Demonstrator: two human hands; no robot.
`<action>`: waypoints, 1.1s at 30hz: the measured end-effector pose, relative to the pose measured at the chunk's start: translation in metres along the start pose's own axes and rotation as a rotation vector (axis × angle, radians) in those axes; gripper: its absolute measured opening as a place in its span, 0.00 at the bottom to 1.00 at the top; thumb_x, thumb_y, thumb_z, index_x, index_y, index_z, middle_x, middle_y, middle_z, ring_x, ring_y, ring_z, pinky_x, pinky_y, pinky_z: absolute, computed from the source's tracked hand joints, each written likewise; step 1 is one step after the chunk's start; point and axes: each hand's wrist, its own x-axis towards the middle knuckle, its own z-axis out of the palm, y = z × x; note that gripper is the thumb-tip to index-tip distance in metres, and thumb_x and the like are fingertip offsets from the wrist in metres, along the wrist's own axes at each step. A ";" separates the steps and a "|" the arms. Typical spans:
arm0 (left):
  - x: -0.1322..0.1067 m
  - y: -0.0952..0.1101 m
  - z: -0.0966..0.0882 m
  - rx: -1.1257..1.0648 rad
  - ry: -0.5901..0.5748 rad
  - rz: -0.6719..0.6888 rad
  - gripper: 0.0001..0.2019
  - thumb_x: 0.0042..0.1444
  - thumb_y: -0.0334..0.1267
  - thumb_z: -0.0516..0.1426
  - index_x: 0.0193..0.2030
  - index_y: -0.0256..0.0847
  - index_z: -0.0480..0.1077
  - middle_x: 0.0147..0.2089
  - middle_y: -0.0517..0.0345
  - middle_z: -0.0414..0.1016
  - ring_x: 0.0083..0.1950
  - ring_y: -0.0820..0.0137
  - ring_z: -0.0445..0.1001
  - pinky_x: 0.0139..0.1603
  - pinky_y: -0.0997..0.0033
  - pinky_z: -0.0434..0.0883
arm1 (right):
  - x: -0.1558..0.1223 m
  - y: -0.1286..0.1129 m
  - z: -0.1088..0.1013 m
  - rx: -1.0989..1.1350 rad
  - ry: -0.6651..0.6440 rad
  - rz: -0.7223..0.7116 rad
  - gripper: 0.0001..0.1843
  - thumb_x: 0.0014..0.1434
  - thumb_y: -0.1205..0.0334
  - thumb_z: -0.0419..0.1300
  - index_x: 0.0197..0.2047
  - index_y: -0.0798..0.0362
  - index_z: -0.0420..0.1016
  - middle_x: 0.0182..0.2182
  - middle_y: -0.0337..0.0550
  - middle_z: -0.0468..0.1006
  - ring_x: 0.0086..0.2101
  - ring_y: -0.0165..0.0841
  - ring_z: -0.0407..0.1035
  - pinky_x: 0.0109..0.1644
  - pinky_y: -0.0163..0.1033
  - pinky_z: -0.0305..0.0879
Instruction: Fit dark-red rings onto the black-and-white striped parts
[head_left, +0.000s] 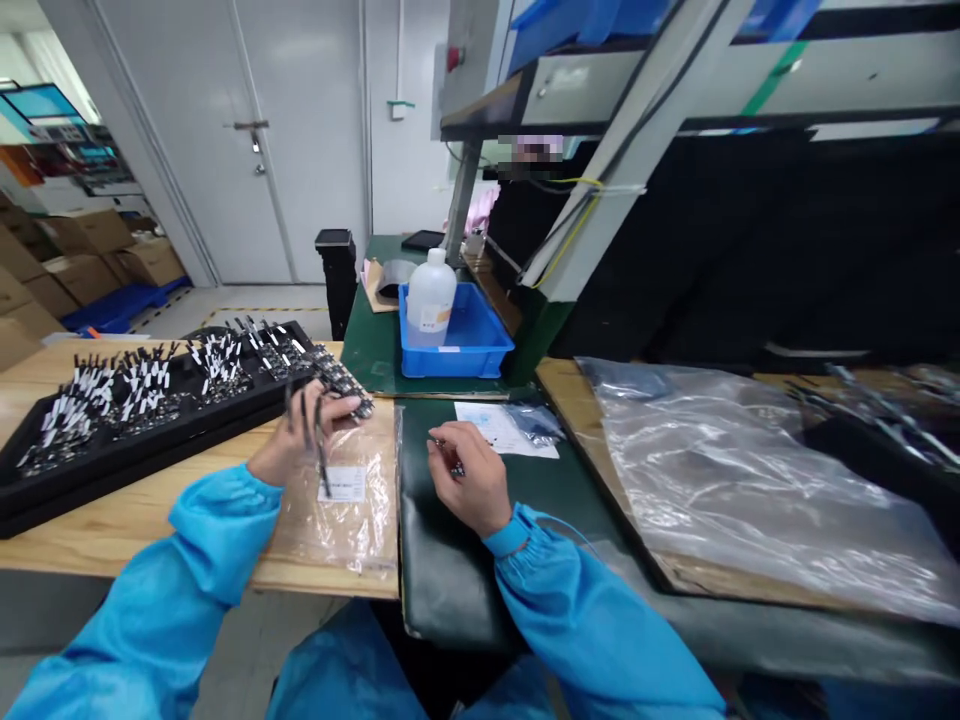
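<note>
My left hand [300,435] is closed around a narrow dark circuit strip [341,380] and some thin dark pieces that hang down from the fingers. It hovers over a clear plastic bag with a white label [341,500] on the wooden bench. A long black tray [127,430] full of small black and white parts lies just left of that hand. My right hand [465,475] is curled in a pinch over the dark green mat [450,590], gripping something small and dark that I cannot make out.
A blue bin [480,345] with a white plastic bottle [431,295] stands behind the mat. A white paper and small bag [510,425] lie near my right hand. A large clear plastic sheet [735,470] covers the right bench. Cardboard boxes [82,250] stack at far left.
</note>
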 end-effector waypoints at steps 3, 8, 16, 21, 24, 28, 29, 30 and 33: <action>0.028 0.034 -0.032 -0.004 -0.050 -0.108 0.10 0.46 0.36 0.71 0.33 0.35 0.77 0.40 0.48 0.83 0.39 0.64 0.82 0.45 0.63 0.80 | -0.001 0.001 0.000 0.008 -0.028 0.001 0.10 0.63 0.71 0.57 0.47 0.50 0.70 0.41 0.48 0.76 0.29 0.31 0.69 0.34 0.38 0.69; 0.091 0.093 -0.096 0.056 0.157 -0.102 0.08 0.43 0.24 0.68 0.29 0.34 0.74 0.34 0.49 0.81 0.34 0.66 0.81 0.38 0.67 0.81 | -0.001 0.005 0.000 -0.009 -0.083 0.028 0.08 0.64 0.70 0.56 0.44 0.51 0.71 0.41 0.47 0.75 0.33 0.32 0.71 0.36 0.37 0.68; 0.141 0.095 -0.147 0.200 0.355 -0.186 0.11 0.44 0.17 0.63 0.31 0.33 0.71 0.28 0.52 0.77 0.28 0.69 0.78 0.28 0.72 0.78 | 0.000 0.014 0.000 -0.040 -0.159 0.078 0.06 0.66 0.68 0.53 0.41 0.50 0.71 0.38 0.45 0.74 0.34 0.32 0.71 0.37 0.36 0.66; 0.130 0.054 -0.157 0.228 0.324 -0.286 0.15 0.42 0.17 0.66 0.30 0.36 0.68 0.30 0.53 0.77 0.29 0.68 0.78 0.29 0.70 0.78 | 0.001 0.014 0.000 -0.058 -0.226 0.102 0.08 0.65 0.70 0.52 0.39 0.51 0.71 0.37 0.44 0.74 0.31 0.31 0.69 0.37 0.36 0.66; 0.124 0.041 -0.159 0.239 0.308 -0.326 0.16 0.41 0.17 0.68 0.30 0.36 0.67 0.30 0.53 0.77 0.30 0.66 0.79 0.30 0.69 0.79 | 0.001 0.013 0.000 -0.058 -0.256 0.123 0.07 0.64 0.70 0.52 0.39 0.51 0.71 0.37 0.43 0.74 0.31 0.31 0.69 0.37 0.36 0.65; 0.123 0.036 -0.159 0.255 0.295 -0.349 0.18 0.41 0.18 0.70 0.30 0.35 0.66 0.31 0.52 0.77 0.32 0.66 0.80 0.32 0.70 0.79 | 0.001 0.013 0.000 -0.070 -0.278 0.139 0.07 0.64 0.69 0.53 0.38 0.51 0.71 0.37 0.43 0.74 0.31 0.31 0.69 0.39 0.36 0.65; 0.123 0.035 -0.157 0.261 0.294 -0.351 0.18 0.41 0.18 0.70 0.30 0.35 0.66 0.31 0.52 0.78 0.32 0.66 0.80 0.33 0.69 0.79 | 0.001 0.014 0.000 -0.072 -0.283 0.141 0.07 0.64 0.69 0.53 0.38 0.50 0.71 0.37 0.43 0.74 0.31 0.31 0.69 0.39 0.35 0.65; 0.123 0.034 -0.156 0.269 0.296 -0.353 0.18 0.40 0.18 0.70 0.30 0.35 0.66 0.31 0.52 0.78 0.33 0.66 0.81 0.34 0.69 0.80 | 0.001 0.014 0.000 -0.072 -0.289 0.143 0.07 0.64 0.69 0.53 0.38 0.50 0.71 0.37 0.43 0.74 0.32 0.32 0.69 0.39 0.35 0.65; 0.121 0.031 -0.152 0.301 0.315 -0.359 0.18 0.38 0.17 0.70 0.30 0.35 0.67 0.31 0.52 0.78 0.34 0.64 0.81 0.38 0.67 0.81 | 0.000 0.016 0.001 -0.070 -0.298 0.144 0.07 0.64 0.69 0.53 0.38 0.50 0.71 0.37 0.44 0.74 0.33 0.32 0.69 0.40 0.36 0.65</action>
